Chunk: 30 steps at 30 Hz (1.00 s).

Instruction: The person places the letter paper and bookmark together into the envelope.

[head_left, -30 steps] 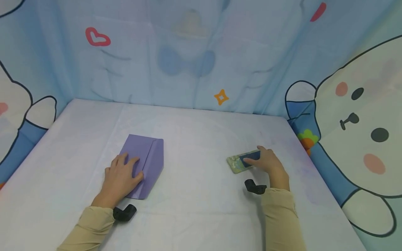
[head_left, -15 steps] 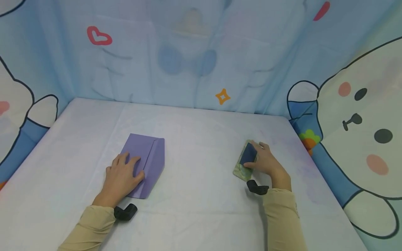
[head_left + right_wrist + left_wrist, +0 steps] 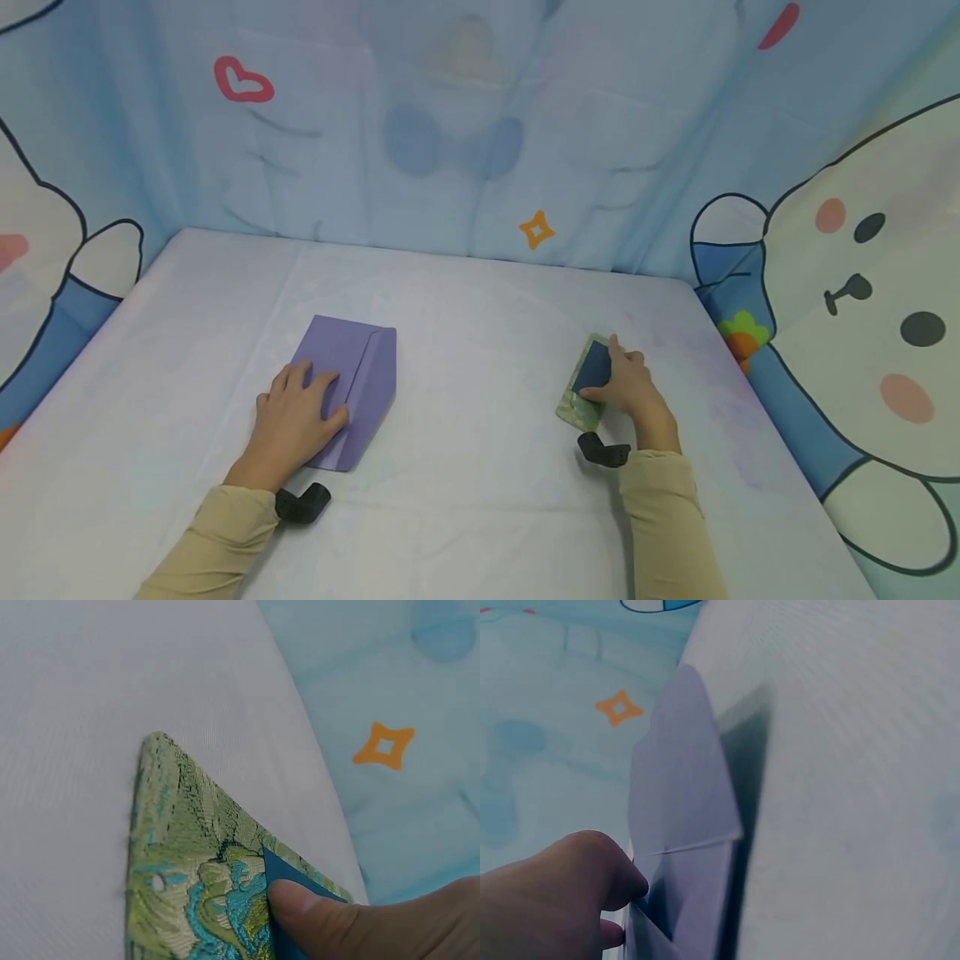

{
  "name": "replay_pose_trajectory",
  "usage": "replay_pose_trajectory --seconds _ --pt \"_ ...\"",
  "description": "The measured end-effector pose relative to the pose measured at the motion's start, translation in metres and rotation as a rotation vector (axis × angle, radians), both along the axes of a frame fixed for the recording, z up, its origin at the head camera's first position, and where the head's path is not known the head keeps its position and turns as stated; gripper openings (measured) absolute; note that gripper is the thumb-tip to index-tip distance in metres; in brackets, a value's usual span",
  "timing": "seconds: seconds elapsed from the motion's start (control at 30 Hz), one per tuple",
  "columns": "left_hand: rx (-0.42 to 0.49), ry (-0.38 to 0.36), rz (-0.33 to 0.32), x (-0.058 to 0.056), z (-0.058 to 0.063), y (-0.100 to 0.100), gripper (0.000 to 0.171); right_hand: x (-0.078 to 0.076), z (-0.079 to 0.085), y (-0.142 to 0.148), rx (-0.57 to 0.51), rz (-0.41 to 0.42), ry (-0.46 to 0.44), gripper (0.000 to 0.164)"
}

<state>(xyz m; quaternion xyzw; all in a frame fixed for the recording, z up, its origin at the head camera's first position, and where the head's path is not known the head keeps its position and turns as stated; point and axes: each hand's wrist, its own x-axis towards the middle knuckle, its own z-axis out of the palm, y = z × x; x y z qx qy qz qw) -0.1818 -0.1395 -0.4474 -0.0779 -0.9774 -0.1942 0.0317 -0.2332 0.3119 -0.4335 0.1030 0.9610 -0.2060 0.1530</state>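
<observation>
A lilac paper envelope (image 3: 341,354) lies at the left of the table, its flap (image 3: 375,392) folded out to the right. My left hand (image 3: 292,417) rests on the envelope with fingers spread, and the left wrist view shows the thumb (image 3: 622,874) at the edge of its gaping pocket. At the right, my right hand (image 3: 633,387) holds a flat green brocade rectangle (image 3: 187,847) with a dark blue panel (image 3: 595,367) on it. In the right wrist view the thumb (image 3: 322,915) presses on the blue panel; the other fingers are out of that view.
A white cloth covers the table (image 3: 465,400), and its back edge meets a pale blue cartoon curtain (image 3: 450,167). Black wrist cameras sit at both wrists, the left camera (image 3: 303,502) near the envelope's lower edge and the right camera (image 3: 602,450) below the brocade piece.
The green piece has turned from lying slantwise to pointing away from me, then stayed there. My right hand has shifted slightly over it. The left hand stays on the envelope.
</observation>
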Motion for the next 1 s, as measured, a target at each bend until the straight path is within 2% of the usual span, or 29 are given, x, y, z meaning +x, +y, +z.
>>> replay_pose_trajectory --seconds 0.27,0.5,0.8,1.0 --pt "-0.001 0.000 -0.001 0.0002 0.0033 0.0006 0.052 -0.0007 -0.0002 -0.0017 -0.037 -0.108 -0.035 0.107" --pt "0.000 -0.011 -0.004 0.0013 0.0034 0.0003 0.052 -0.0037 -0.0012 0.0000 -0.078 -0.086 -0.028 0.101" --pt "0.001 -0.032 -0.010 -0.0007 0.0010 0.0006 0.054 0.0000 0.0042 0.0022 -0.081 -0.080 0.023 0.110" --pt "-0.007 -0.031 0.000 -0.0010 0.0010 -0.0008 0.054 -0.0001 0.0041 0.0016 -0.124 -0.088 0.032 0.106"
